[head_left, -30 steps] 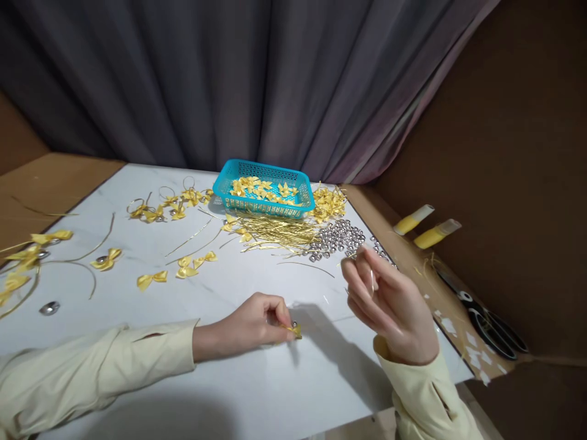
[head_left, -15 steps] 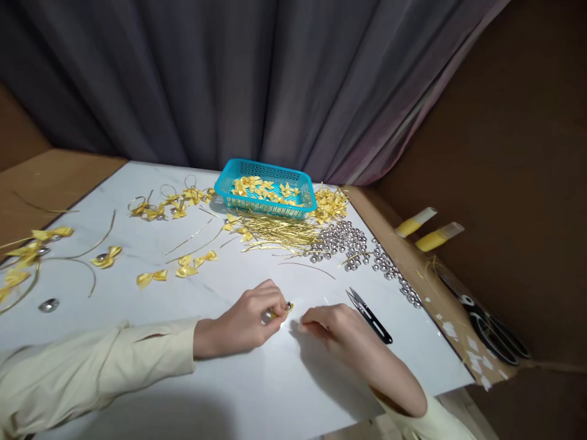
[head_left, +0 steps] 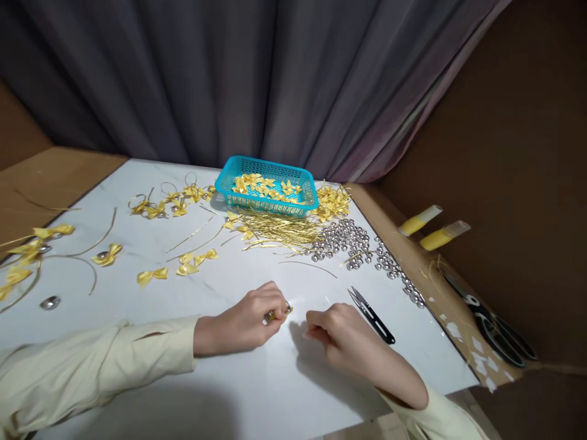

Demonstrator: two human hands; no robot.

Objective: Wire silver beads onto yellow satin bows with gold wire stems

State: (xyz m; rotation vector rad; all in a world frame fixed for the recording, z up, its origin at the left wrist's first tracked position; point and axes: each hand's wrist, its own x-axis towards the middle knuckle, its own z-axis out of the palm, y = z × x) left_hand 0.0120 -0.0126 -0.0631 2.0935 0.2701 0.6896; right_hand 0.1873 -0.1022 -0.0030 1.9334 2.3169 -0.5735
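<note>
My left hand [head_left: 252,318] pinches a small yellow ribbon bow [head_left: 290,310] with a silvery bead on it, a little above the white tabletop. Most of the bow is covered by the fingers. To its right, a short gap away, my right hand [head_left: 332,330] is closed with thumb and forefinger together; whatever it may hold is too small or hidden to see. Black thread snips [head_left: 372,316] lie just beyond the right hand. Several yellow bows [head_left: 153,277] rest on the table past the left hand.
A turquoise basket [head_left: 309,194] with yellow bows stands at the back. Before it lie gold cords [head_left: 279,229] and silvery beads [head_left: 343,237], with a bow pile [head_left: 332,201] alongside. Large scissors [head_left: 493,330] and two yellow-filled tubes [head_left: 444,236] sit on the right. Beaded bows [head_left: 39,244] lie left.
My right hand has drawn slightly away to the right, its fingers curled in more. The left hand keeps its place, the bow tilted a little differently.
</note>
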